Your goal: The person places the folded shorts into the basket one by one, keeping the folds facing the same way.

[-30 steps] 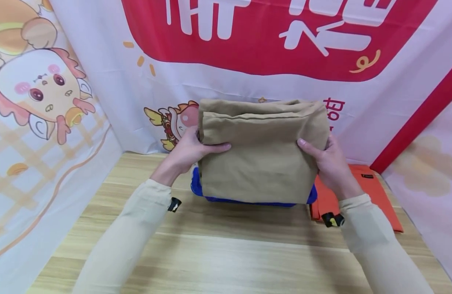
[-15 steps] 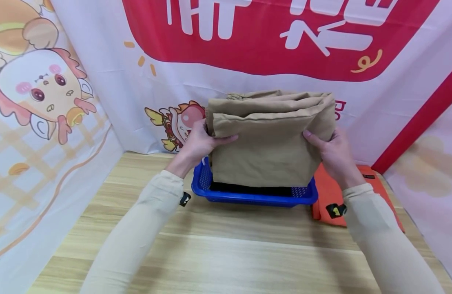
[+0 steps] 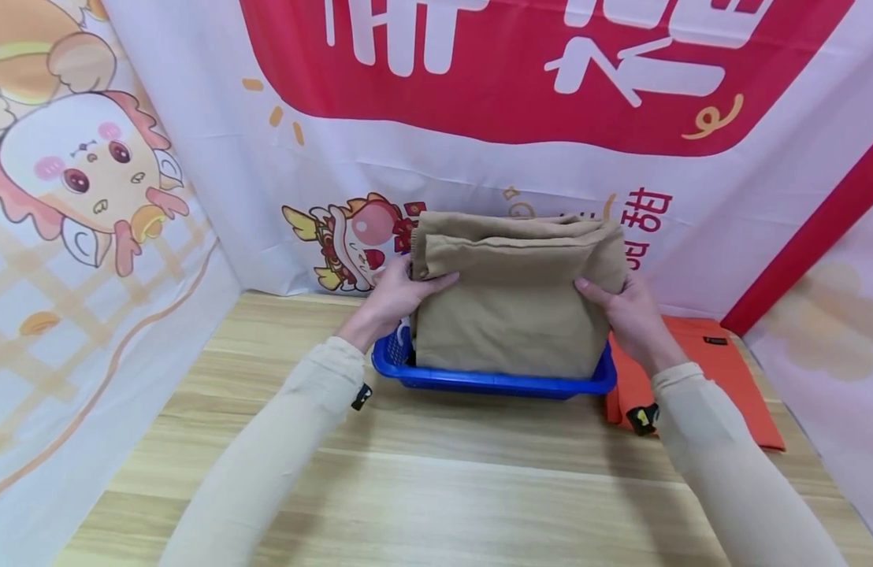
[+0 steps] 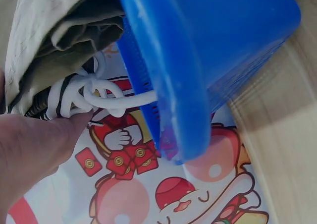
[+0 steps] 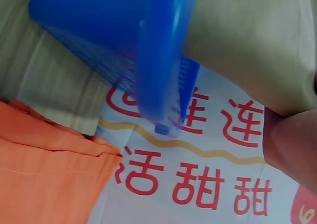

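Note:
A folded khaki garment [image 3: 507, 315] stands upright with its lower edge inside a blue plastic basket [image 3: 489, 384]. My left hand [image 3: 392, 298] grips its left side, thumb across the front. On the opposite side my right hand [image 3: 631, 319] pinches the edge, thumb in front and the other fingers behind it. In the left wrist view a white drawstring [image 4: 106, 99] hangs beside the garment's gathered part near the left thumb, and one strand reaches over the basket rim. The garment's front hides most of the basket's inside.
Folded orange cloth [image 3: 706, 370] with a small dark label lies right of the basket on the wooden table [image 3: 465, 496]. A white printed curtain [image 3: 287, 165] hangs close behind the basket, and another printed sheet [image 3: 110, 331] borders the left side.
Both hands first raised the khaki garment, showing dark material in the basket, then lowered it into the basket. It now covers that dark material.

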Demonstrator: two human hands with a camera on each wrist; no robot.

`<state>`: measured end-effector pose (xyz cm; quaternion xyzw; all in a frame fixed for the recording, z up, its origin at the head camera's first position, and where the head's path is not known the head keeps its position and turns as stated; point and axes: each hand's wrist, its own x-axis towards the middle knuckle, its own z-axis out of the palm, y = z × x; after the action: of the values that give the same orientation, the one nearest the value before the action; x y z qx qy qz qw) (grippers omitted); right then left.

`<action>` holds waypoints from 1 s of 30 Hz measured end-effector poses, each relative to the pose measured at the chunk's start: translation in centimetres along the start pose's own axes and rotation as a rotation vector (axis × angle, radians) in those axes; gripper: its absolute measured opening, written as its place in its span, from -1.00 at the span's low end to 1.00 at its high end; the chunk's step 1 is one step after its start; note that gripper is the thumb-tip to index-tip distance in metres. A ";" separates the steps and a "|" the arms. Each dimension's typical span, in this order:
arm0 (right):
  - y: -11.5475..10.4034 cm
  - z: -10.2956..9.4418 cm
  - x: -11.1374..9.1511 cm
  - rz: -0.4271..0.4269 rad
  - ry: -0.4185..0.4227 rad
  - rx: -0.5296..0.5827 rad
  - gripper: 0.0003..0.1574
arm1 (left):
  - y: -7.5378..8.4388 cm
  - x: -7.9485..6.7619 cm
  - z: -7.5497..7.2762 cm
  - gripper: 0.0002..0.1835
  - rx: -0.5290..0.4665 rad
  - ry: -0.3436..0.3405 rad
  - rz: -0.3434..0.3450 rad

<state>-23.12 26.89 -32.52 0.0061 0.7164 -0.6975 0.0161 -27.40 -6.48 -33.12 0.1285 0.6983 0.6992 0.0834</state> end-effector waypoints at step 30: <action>4.0 1.0 4.3 0.191 -0.040 -0.163 -0.19 | -4.1 2.7 -0.8 -0.59 -0.041 0.084 -0.401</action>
<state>-27.31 25.90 -36.68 0.0592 0.7662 -0.6324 0.0973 -30.41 -6.38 -37.06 -0.0444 0.6983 0.6875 0.1943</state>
